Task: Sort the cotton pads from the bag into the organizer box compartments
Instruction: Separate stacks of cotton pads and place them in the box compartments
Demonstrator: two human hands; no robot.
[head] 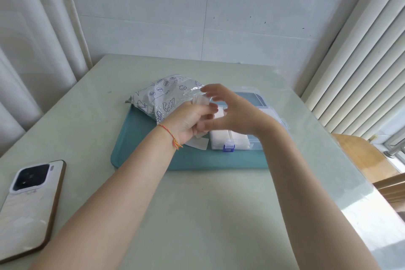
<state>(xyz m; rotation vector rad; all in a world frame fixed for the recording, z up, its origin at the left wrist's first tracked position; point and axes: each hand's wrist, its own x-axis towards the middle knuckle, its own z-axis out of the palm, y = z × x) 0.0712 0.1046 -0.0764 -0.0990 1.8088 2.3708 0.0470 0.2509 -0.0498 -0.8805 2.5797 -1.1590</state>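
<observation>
A pale green counter (197, 204) fills the lower frame, carrying a teal tray (140, 149) at centre. On the tray's upper left lies the silver printed bag (162, 96); on its right stands the clear organizer box (258, 116), with white cotton pads (221, 140) stacked in its near compartment behind a blue latch (228, 147). The left hand (190, 123), a red string (173, 138) at its wrist, pinches a few cotton pads between bag and box. The right hand (232, 112) hovers just beside it, fingers spread and slightly curved, holding nothing. A phone (30, 206) lies at lower left.
</observation>
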